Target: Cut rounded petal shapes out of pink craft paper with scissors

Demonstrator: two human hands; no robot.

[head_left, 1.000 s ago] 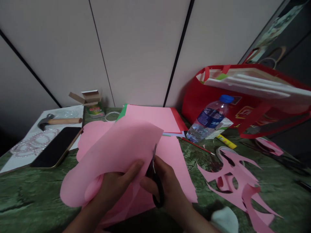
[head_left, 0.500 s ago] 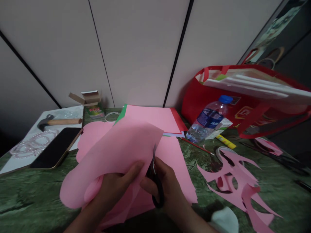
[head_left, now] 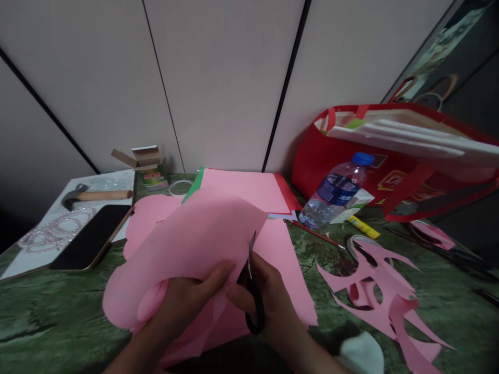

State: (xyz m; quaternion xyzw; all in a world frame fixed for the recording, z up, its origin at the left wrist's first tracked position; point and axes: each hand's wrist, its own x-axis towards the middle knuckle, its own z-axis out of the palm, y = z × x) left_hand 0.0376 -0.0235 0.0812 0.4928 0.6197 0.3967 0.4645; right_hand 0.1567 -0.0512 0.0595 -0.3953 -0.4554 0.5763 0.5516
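Most of your left hand's (head_left: 191, 296) fingers were out of sight, tucked behind the pink sheet (head_left: 210, 228). Your right hand (head_left: 268, 296) covered part of the scissors (head_left: 256, 311); one blade showed, the other could not be made out. Both your forearms (head_left: 134, 343) ran off the bottom edge. White object (head_left: 362, 354), lower right: cut by that edge, identity unclear. Red bag (head_left: 312, 156) cropped at right, its lettering too blurred to read. Water bottle (head_left: 331, 189): label illegible; it hid part of a white packet (head_left: 360, 201). Pink scraps (head_left: 399, 311) overlapped a pale ring (head_left: 349, 249). Slim dark object (head_left: 485, 297), far right: blurred, cropped.
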